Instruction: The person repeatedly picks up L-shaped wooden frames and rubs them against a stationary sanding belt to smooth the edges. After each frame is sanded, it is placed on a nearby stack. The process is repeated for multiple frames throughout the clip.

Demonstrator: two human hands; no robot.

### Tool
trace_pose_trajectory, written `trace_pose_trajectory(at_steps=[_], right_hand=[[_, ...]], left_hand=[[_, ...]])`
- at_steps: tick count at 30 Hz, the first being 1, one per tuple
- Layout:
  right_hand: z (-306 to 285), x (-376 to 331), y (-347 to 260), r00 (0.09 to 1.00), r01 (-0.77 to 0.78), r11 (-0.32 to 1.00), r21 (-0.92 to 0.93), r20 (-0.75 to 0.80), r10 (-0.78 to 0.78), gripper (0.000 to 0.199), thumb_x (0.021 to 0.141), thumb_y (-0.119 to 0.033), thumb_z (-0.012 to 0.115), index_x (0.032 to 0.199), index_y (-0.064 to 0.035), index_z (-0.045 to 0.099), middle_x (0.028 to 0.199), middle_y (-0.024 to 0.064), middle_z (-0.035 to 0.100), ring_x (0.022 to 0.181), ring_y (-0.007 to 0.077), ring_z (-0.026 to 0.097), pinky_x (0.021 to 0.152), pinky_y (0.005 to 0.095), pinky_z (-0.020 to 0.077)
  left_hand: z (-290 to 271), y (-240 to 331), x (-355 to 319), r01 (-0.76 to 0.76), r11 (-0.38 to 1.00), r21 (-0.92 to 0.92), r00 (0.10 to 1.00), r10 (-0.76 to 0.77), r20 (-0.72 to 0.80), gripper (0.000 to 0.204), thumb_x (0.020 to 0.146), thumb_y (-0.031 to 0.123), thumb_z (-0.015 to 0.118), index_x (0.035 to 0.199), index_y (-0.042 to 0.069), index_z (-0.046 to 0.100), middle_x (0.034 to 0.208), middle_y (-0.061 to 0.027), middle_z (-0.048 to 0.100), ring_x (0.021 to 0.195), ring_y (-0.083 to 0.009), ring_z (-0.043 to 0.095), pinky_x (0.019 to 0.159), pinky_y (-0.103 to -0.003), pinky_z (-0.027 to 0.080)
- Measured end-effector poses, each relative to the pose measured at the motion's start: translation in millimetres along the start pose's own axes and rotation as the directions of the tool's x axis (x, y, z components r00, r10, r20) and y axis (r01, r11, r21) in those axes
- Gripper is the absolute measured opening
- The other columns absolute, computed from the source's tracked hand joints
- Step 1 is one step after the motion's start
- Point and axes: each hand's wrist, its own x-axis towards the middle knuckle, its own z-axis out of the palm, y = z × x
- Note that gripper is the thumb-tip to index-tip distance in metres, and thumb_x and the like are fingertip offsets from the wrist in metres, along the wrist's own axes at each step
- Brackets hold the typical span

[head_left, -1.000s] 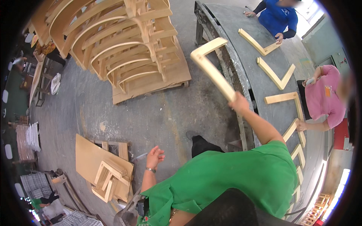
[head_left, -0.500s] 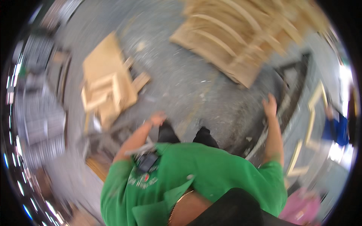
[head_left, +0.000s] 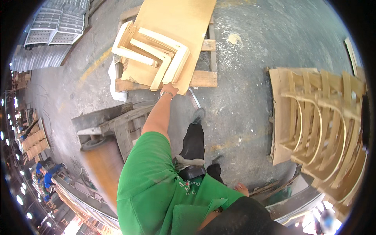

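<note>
Left hand (head_left: 169, 89) extended, fingers at the near end of an L-shaped pale wooden frame piece (head_left: 172, 64), grip not discernible, piece stacked on a plywood sheet (head_left: 184, 19) over a pallet (head_left: 203, 78); right hand (head_left: 241, 189) low, relaxed, holding nothing.

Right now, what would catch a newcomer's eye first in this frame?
The left hand stretches out to a pile of pale L-shaped wooden pieces lying on a plywood sheet over a pallet, at top centre. At the right edge sits a big stack of curved wooden frames. The right hand hangs low, holding nothing.
</note>
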Motion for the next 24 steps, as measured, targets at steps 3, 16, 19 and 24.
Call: trace_pose_trajectory(at_steps=[3, 16, 19, 24], right_hand=[[-1, 7, -51, 0.988, -0.058, 0.983, 0.175, -0.134, 0.082, 0.052, 0.095, -0.017, 0.064, 0.144, -0.0068, 0.05, 0.097, 0.0075, 0.068, 0.074, 0.0146, 0.064, 0.056, 0.0255, 0.0461], [39, 62, -175, 0.993, 0.103, 0.987, -0.126, -0.053, -0.11, 0.051, 0.093, -0.014, 0.068, 0.14, -0.001, 0.052, 0.104, 0.0091, 0.07, 0.082, 0.0161, 0.067, 0.066, 0.0288, 0.0513], [61, 73, -219, 0.928, 0.373, 0.903, -0.214, 0.079, -0.364, 0.053, 0.092, -0.014, 0.068, 0.141, 0.0005, 0.051, 0.11, 0.0115, 0.07, 0.092, 0.0179, 0.067, 0.074, 0.0296, 0.0526], [100, 39, -302, 0.723, 0.677, 0.649, -0.347, 0.147, -0.676, 0.066, 0.093, -0.02, 0.069, 0.149, 0.0016, 0.041, 0.143, 0.0206, 0.053, 0.126, 0.0289, 0.056, 0.098, 0.0402, 0.0507]], left_hand=[[7, -1, 78, 0.12, 0.991, 0.056, 0.993, -0.119, -0.008, 0.081, 0.08, 0.045, 0.077, 0.145, 0.007, 0.048, 0.146, -0.0142, 0.053, 0.135, -0.0319, 0.051, 0.11, -0.046, 0.045], [-12, -19, 99, -0.078, 0.996, 0.036, 0.986, 0.083, -0.144, 0.086, 0.07, 0.047, 0.077, 0.135, -0.001, 0.047, 0.135, -0.0242, 0.057, 0.121, -0.0338, 0.06, 0.102, -0.044, 0.049], [-40, -33, -10, -0.237, 0.967, 0.094, 0.956, 0.25, -0.155, 0.075, 0.07, 0.047, 0.074, 0.126, -0.001, 0.056, 0.122, -0.0241, 0.065, 0.108, -0.0361, 0.067, 0.093, -0.045, 0.055], [-44, -78, -250, -0.468, 0.868, 0.169, 0.883, 0.468, 0.038, 0.056, 0.068, 0.034, 0.074, 0.114, 0.007, 0.059, 0.114, -0.0159, 0.064, 0.107, -0.0328, 0.066, 0.088, -0.045, 0.055]])
